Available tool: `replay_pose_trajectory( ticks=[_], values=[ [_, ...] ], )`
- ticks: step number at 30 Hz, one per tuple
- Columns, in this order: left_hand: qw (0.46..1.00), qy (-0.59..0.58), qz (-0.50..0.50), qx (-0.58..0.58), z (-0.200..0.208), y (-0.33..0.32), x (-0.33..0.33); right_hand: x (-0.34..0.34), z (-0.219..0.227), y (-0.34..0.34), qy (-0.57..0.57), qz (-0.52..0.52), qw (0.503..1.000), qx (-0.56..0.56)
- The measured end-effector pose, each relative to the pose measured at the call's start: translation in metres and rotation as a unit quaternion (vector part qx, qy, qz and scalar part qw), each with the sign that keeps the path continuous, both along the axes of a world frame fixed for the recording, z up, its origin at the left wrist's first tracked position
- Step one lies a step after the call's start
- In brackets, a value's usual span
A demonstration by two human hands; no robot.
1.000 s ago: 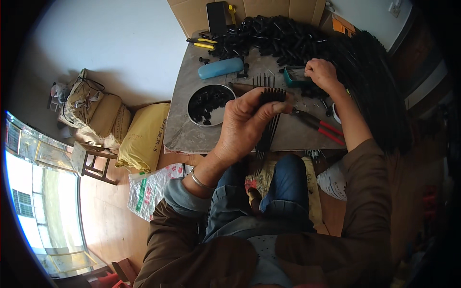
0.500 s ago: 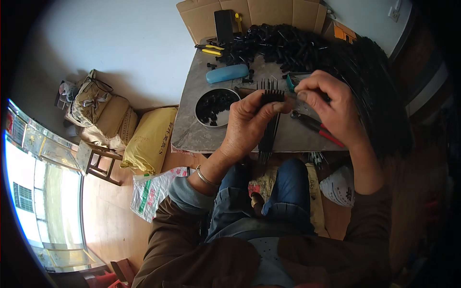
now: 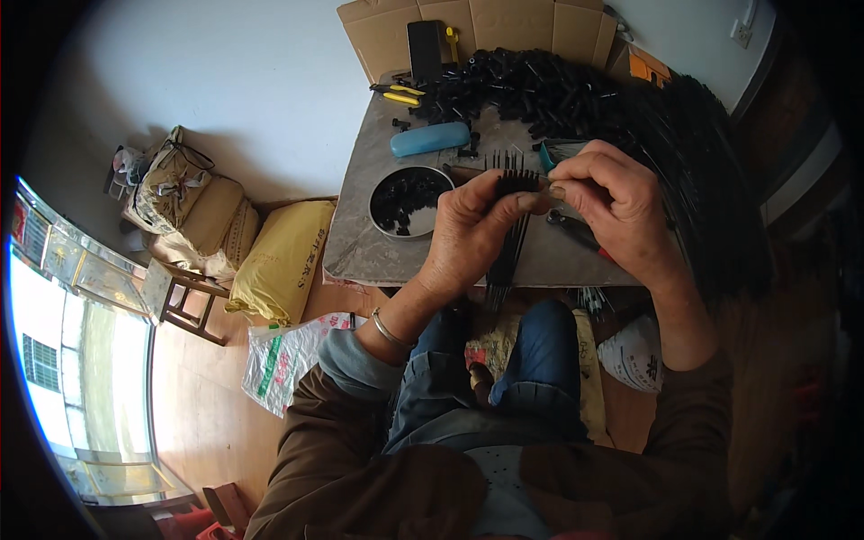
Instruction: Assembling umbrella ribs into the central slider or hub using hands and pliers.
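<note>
My left hand (image 3: 463, 229) is closed around a bundle of thin black rods (image 3: 509, 256). The rods' upper ends fan out in a row above the thumb and their lower ends hang past the table edge. Close against the right side of this row, my right hand (image 3: 621, 202) pinches with thumb and forefinger; whatever lies between the fingertips is too small to make out. Left of my left hand stands a round bowl (image 3: 419, 220) with small black parts in it. Pliers (image 3: 569, 225) lie partly hidden beneath my right hand.
A heap of black tubular pieces (image 3: 531, 85) covers the table's back, beside a large sheaf of black rods (image 3: 697, 162) on the right. A blue case (image 3: 430, 139) and yellow-handled pliers (image 3: 399, 96) lie at the left. Yellow sack (image 3: 286, 256) and stool (image 3: 189, 301) stand on the floor.
My right hand has come down and left, so its fingertips now meet the right side of the rod row. The left hand keeps its hold on the bundle.
</note>
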State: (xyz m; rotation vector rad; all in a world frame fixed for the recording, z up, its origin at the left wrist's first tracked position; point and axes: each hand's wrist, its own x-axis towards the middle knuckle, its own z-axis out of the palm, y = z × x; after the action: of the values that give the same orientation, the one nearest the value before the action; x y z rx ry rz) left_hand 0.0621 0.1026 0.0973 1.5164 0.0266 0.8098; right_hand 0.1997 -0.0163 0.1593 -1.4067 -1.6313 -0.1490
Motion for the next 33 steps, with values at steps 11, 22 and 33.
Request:
replay_pose_trajectory(
  ticks=[11,22,33],
  values=[
    [0.996,0.049,-0.002,0.077,0.002,0.003,0.004,0.004,0.010,-0.001,-0.128,-0.014,0.992,0.019],
    [0.940,0.125,0.039,0.314,0.030,0.020,-0.005,0.001,0.011,0.000,-0.223,-0.037,0.974,0.029],
    [0.967,0.118,0.021,0.226,0.024,0.023,-0.010,-0.005,0.009,0.008,-0.184,-0.032,0.982,0.024]
  ],
)
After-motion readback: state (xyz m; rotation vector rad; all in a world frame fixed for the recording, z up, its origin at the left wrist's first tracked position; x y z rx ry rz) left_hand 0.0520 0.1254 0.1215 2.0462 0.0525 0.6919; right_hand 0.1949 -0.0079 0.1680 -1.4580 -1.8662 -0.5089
